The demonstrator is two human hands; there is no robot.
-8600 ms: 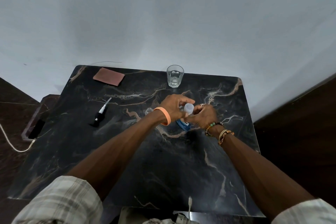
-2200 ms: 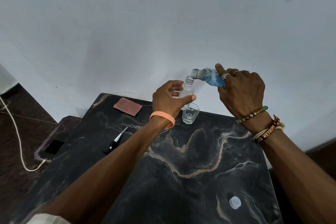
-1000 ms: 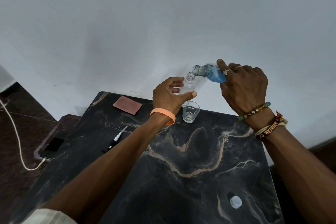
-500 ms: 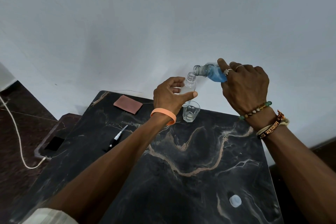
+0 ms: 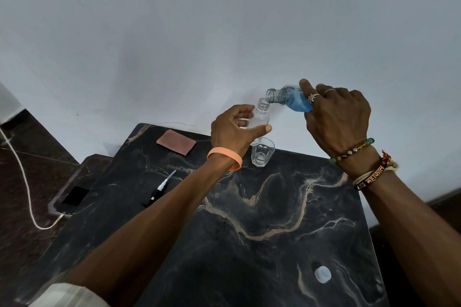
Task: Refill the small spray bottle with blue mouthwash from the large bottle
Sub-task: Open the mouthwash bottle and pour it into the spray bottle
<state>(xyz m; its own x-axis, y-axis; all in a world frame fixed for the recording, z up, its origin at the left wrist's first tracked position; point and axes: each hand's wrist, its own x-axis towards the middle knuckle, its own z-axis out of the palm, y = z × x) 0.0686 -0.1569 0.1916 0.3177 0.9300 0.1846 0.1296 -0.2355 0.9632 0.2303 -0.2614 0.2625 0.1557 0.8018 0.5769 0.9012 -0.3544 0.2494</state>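
Two bottles are up over the table [image 5: 249,244]: left hand [image 5: 230,129] grips the small spray bottle [image 5: 260,117], uncapped and clear, while right hand [image 5: 336,117] clasps the large bottle [image 5: 287,98], tilted, blue mouthwash pooled inside, mouth just beside the small neck. One glass [image 5: 262,154], one cap [image 5: 322,274], one spray pump [image 5: 159,189] below

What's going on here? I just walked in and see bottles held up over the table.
A person is refilling a small clear spray bottle, held upright in the left hand. The right hand tips the large bottle of blue mouthwash so that its open mouth is right at the small bottle's neck. No blue shows in the small bottle yet. On the table lie the spray pump and a white cap, with a glass below the bottles.
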